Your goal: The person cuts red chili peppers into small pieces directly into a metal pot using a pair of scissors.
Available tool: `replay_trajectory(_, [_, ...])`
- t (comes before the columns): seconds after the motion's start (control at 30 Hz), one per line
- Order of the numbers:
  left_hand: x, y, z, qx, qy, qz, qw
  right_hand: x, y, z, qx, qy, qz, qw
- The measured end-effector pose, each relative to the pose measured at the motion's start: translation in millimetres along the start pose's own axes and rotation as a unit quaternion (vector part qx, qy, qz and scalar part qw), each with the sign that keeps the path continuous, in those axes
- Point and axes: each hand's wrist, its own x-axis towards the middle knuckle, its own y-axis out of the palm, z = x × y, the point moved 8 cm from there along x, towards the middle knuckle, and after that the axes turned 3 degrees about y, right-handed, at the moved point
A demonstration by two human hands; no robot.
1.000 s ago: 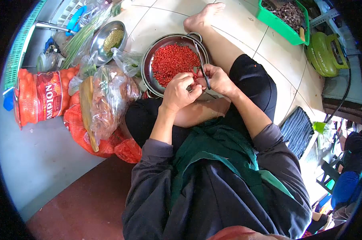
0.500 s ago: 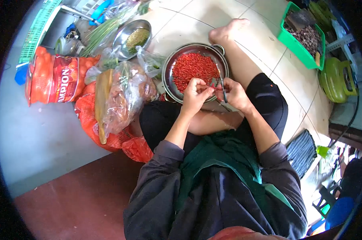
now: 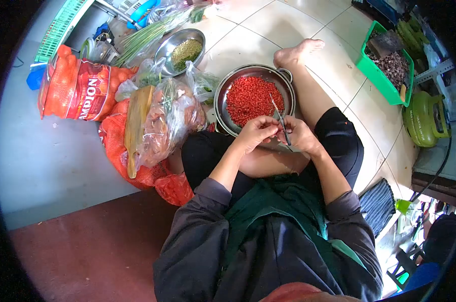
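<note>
A round metal pot [image 3: 219, 111] with small cut red pieces [image 3: 250, 99] in it stands on the floor in front of my crossed legs. My right hand [image 3: 297, 135] is closed on a knife [image 3: 274, 104], whose thin blade points up over the pot. Close against it, at the pot's near rim, my left hand [image 3: 258, 133] pinches something small and reddish, mostly hidden by the fingers; the same red shows between both hands.
Left are a wooden board [image 3: 136, 126], a plastic bag of food [image 3: 170, 123], a red net sack [image 3: 82, 90] and a metal bowl [image 3: 200, 38]. On the right stand a green basin [image 3: 384, 83], a green gas cylinder [image 3: 422, 120] and a dark mat [image 3: 378, 206].
The view has shifted, so the scene sits further right and, since half a second ago, lower. Both hands stay close together by the pot, with the blade now tilted over the red pieces.
</note>
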Motion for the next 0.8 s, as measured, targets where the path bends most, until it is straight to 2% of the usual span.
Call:
replay_trajectory(0.07, [0,1,-3,0.054,0.006,0.000,0.999,0,-2,0,0.024,0.001,-0.010,1.000])
replay_trajectory(0.27, [6,-9,5,-0.009,0.061,-0.074,0.995,3,-12,6,-0.029,-0.083,-0.080,0.993])
replay_trajectory(0.37, [5,-5,5,-0.011,0.068,-0.067,0.995,2,-19,7,-0.010,-0.080,-0.117,0.990])
replay_trajectory(0.4, [4,-2,2,0.026,0.093,-0.047,0.994,2,-22,7,0.000,-0.075,-0.129,0.989])
replay_trajectory(0.5, [4,-2,8,0.127,0.071,-0.031,0.989,4,-25,1,-0.146,-0.059,-0.141,0.977])
replay_trajectory(0.63, [4,-9,7,0.203,0.064,-0.067,0.975,2,-19,7,-0.121,-0.076,-0.134,0.981])
replay_trajectory(0.8, [3,-3,10,0.137,0.057,-0.074,0.986,1,-19,11,-0.071,-0.084,-0.123,0.986])
